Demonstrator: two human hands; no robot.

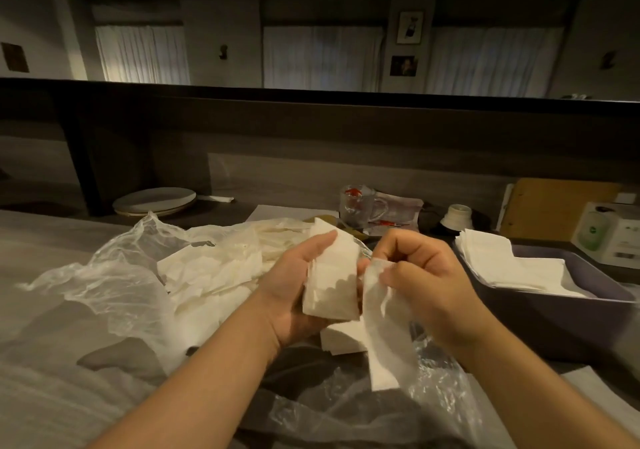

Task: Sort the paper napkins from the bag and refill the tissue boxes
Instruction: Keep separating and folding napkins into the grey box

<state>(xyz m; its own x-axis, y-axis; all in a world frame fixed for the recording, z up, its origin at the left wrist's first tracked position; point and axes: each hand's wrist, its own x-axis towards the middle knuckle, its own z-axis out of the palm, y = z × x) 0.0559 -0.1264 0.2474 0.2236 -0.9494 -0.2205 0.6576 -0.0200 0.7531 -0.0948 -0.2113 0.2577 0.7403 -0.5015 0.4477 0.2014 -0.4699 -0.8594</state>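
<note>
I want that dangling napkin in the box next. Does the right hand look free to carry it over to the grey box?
Probably yes: the right hand pinches the napkin, and the grey box sits open beside it, nothing between.

At eleven o'clock we see stacked plates [154,200]. At twelve, a glass mug [360,204] stands on what may be a printed leaflet [398,206]. At two o'clock, a white jar [458,218], brown folder [554,206] and green-labelled box [609,234].
</note>
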